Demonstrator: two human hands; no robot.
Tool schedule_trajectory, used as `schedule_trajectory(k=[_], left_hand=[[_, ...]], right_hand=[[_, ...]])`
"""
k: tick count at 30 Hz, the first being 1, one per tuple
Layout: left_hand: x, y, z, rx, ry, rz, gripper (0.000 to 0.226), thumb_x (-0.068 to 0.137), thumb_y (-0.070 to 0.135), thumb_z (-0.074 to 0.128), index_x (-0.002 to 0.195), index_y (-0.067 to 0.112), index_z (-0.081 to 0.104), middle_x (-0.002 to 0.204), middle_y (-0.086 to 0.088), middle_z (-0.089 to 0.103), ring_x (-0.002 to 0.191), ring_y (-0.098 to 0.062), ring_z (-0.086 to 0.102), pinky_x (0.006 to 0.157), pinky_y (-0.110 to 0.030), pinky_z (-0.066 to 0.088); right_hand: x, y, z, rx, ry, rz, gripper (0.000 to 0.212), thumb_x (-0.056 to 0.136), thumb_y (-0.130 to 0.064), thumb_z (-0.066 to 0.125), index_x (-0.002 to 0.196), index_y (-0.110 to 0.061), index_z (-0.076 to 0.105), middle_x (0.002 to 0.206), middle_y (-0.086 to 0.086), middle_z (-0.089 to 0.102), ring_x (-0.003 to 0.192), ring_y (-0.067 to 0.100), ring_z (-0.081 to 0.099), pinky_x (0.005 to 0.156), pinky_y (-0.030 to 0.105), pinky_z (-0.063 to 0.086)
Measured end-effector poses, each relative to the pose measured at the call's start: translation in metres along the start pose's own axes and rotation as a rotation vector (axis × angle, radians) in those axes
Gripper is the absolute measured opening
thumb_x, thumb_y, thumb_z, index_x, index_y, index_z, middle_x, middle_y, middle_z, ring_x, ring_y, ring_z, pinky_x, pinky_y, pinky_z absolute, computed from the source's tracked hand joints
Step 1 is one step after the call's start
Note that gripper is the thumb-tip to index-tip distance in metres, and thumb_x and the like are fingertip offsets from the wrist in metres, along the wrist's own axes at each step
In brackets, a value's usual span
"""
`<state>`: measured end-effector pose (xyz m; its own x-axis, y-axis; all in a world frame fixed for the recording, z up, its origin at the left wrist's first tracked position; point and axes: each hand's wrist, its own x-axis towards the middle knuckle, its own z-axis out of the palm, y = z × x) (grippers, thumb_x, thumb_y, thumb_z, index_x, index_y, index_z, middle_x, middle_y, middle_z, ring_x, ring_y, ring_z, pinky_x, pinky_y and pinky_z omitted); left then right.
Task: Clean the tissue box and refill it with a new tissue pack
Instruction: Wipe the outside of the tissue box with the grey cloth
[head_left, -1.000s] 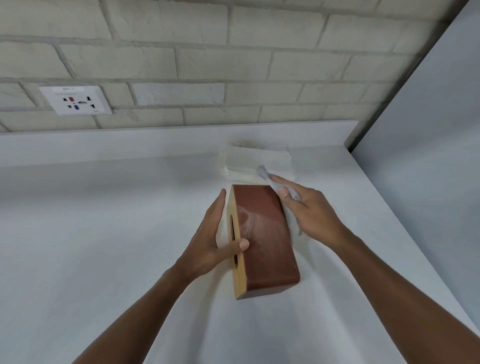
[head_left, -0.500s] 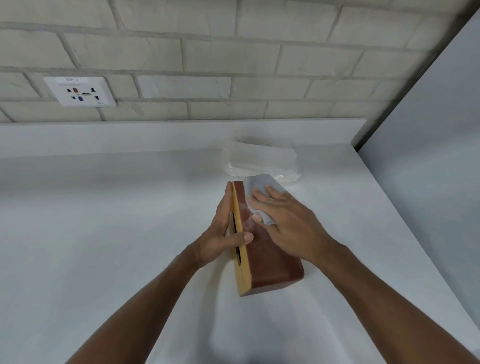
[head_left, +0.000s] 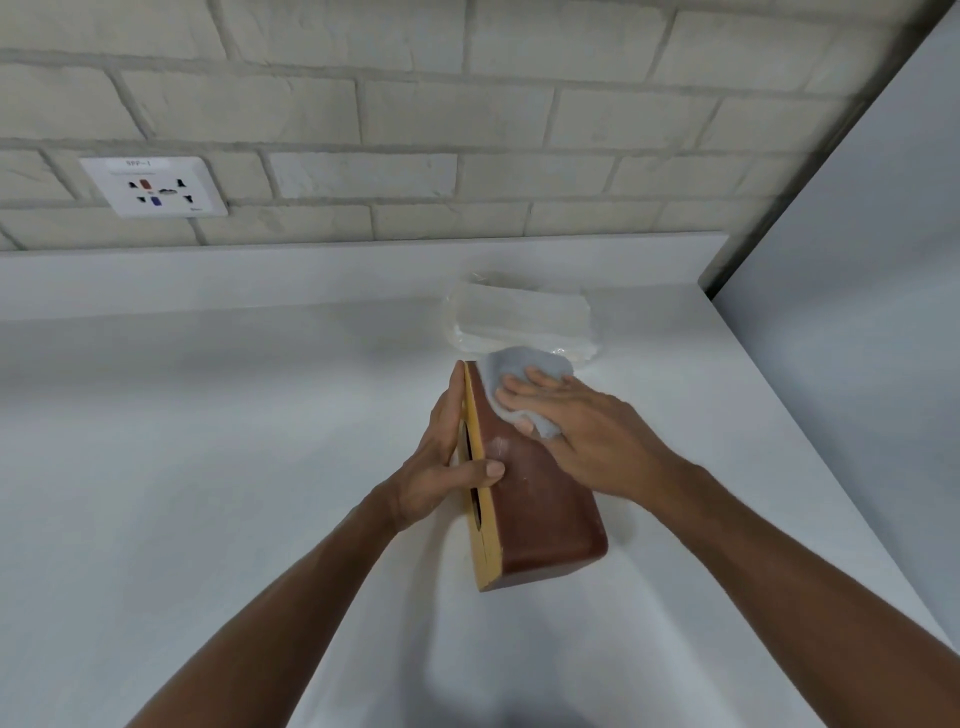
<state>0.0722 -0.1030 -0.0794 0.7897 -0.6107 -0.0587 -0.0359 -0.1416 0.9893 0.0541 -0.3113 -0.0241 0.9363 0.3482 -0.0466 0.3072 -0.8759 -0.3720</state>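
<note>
A reddish-brown wooden tissue box (head_left: 540, 519) stands on its long side on the white counter, its yellow slotted face turned left. My left hand (head_left: 444, 462) grips that yellow face, thumb over the top edge. My right hand (head_left: 582, 434) presses a pale grey cloth (head_left: 519, 371) flat against the upper brown side, near the box's far end. Just behind the box lies a clear-wrapped pack of white tissues (head_left: 524, 322).
The white counter (head_left: 208, 467) runs to a raised back ledge under a pale brick wall with a wall socket (head_left: 153, 187). A grey panel (head_left: 857, 338) bounds the counter's right edge.
My right hand came from behind the box's far right side onto its upper brown face with the cloth, then slid slightly toward the far end. The left hand kept its grip.
</note>
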Motion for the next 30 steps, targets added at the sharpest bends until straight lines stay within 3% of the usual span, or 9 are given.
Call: schedule_trajectory(k=[2,6,10,14,15,18,22,27,30], left_hand=[[0.000,0.001,-0.001,0.005,-0.005,-0.010,0.102,0.071,0.051,0.069,0.143,0.061,-0.002,0.137,0.062,0.022,0.138,0.027,0.018,0.119,-0.018,0.021],[0.001,0.001,0.000,0.000,0.008,0.018,0.093,0.073,0.047,0.070,0.144,0.057,0.011,0.144,0.051,0.029,0.140,0.022,0.024,0.116,-0.013,0.025],[0.001,0.001,-0.001,-0.004,0.003,-0.002,0.100,0.072,0.048,0.071,0.143,0.062,0.001,0.136,0.064,0.025,0.139,0.026,0.021,0.112,-0.010,0.025],[0.002,0.001,0.000,-0.005,0.018,0.022,0.095,0.076,0.042,0.071,0.150,0.052,0.012,0.150,0.043,0.034,0.144,0.015,0.027,0.115,-0.014,0.028],[0.002,0.001,0.000,-0.010,0.014,0.020,0.097,0.075,0.042,0.071,0.151,0.050,0.012,0.153,0.038,0.033,0.146,0.011,0.027,0.117,-0.015,0.028],[0.001,0.000,-0.001,0.003,0.004,-0.008,0.100,0.072,0.047,0.071,0.144,0.062,0.004,0.144,0.053,0.030,0.139,0.023,0.026,0.111,-0.007,0.029],[0.000,0.001,0.000,-0.031,0.030,0.007,0.092,0.073,0.045,0.072,0.145,0.056,0.016,0.156,0.019,0.034,0.149,-0.003,0.031,0.125,-0.038,0.031],[0.000,-0.003,-0.001,-0.016,-0.004,-0.010,0.105,0.072,0.050,0.071,0.147,0.058,-0.001,0.141,0.059,0.026,0.139,0.027,0.021,0.112,-0.007,0.026],[0.001,0.000,-0.002,0.002,-0.002,-0.008,0.109,0.071,0.050,0.072,0.152,0.054,-0.001,0.148,0.053,0.024,0.144,0.022,0.020,0.118,-0.016,0.024]], right_hand=[[0.006,-0.002,-0.001,-0.006,0.023,0.069,0.044,0.107,-0.035,0.033,0.151,-0.033,0.036,0.160,-0.017,0.026,0.150,0.003,0.012,0.121,0.038,0.023],[-0.005,-0.009,0.012,0.016,-0.045,-0.139,0.046,0.106,-0.022,0.040,0.151,-0.027,0.037,0.160,-0.011,0.028,0.150,0.004,0.013,0.123,0.030,0.010],[0.003,0.009,-0.011,-0.036,-0.001,0.081,0.046,0.107,-0.036,0.034,0.152,-0.029,0.034,0.161,-0.011,0.026,0.150,0.006,0.013,0.123,0.034,0.017],[-0.013,-0.015,0.007,0.004,-0.040,-0.152,0.050,0.104,-0.034,0.028,0.151,-0.021,0.039,0.159,-0.004,0.031,0.150,0.010,0.017,0.123,0.028,0.013],[-0.012,-0.012,0.005,0.017,-0.054,-0.145,0.047,0.105,-0.032,0.030,0.150,-0.023,0.039,0.159,-0.007,0.031,0.150,0.007,0.017,0.123,0.030,0.014],[0.003,-0.007,-0.007,0.003,-0.004,0.040,0.044,0.107,-0.032,0.036,0.150,-0.031,0.038,0.159,-0.014,0.029,0.149,0.003,0.015,0.119,0.038,0.026],[-0.009,-0.016,0.005,0.018,-0.032,-0.168,0.044,0.105,-0.024,0.042,0.148,-0.027,0.043,0.158,-0.010,0.033,0.149,0.006,0.018,0.120,0.024,0.020],[-0.007,0.002,-0.005,0.003,0.023,-0.001,0.043,0.106,-0.031,0.040,0.149,-0.029,0.041,0.157,-0.014,0.032,0.148,0.002,0.016,0.119,0.035,0.029],[-0.023,0.004,0.005,0.026,-0.024,-0.117,0.043,0.106,-0.029,0.042,0.149,-0.029,0.041,0.157,-0.014,0.032,0.148,0.000,0.016,0.121,0.031,0.024]])
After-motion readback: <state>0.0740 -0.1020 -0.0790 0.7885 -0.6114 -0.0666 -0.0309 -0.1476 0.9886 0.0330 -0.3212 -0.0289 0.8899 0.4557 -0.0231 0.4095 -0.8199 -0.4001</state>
